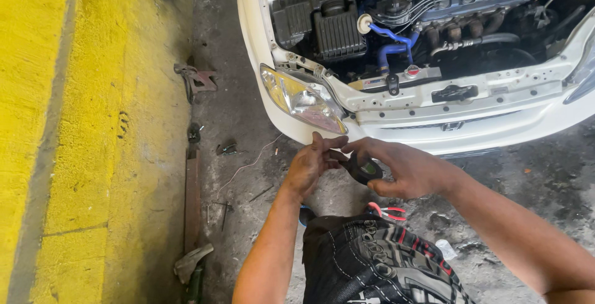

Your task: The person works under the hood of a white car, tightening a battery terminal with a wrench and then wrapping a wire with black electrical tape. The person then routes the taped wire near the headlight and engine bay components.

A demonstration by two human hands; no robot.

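Two hands: both meet just below the car's front corner, over the person's knee.
Left hand [310, 166]: fingers curled, thumb and fingertips pinching at the edge of the tape roll.
Right hand [401, 169]: partly closed, holding the black tape roll [362, 169] from the right side, fingers over its top.
Tape roll: between the two hands, off the floor, just below the headlight [304, 101].
Edges: white bumper [471, 132] runs close above the hands; the yellow painted kerb [80, 136] bounds the floor well to the left.
Open room: bare floor between kerb and hands, broken only by small scrap.
Pliers: red-handled pliers [387, 211] lie on the floor just beside the knee [372, 260], under the right hand.
Floor: dark, stained concrete floor [242, 174], with a thin white wire [248, 164] left of the hands.
Kerb side: rusty metal bar [192, 198] along the kerb's foot, a metal bracket [197, 81] further up.
Engine bay: bonnet open, black air box [331, 22] and blue hoses [393, 40] showing.
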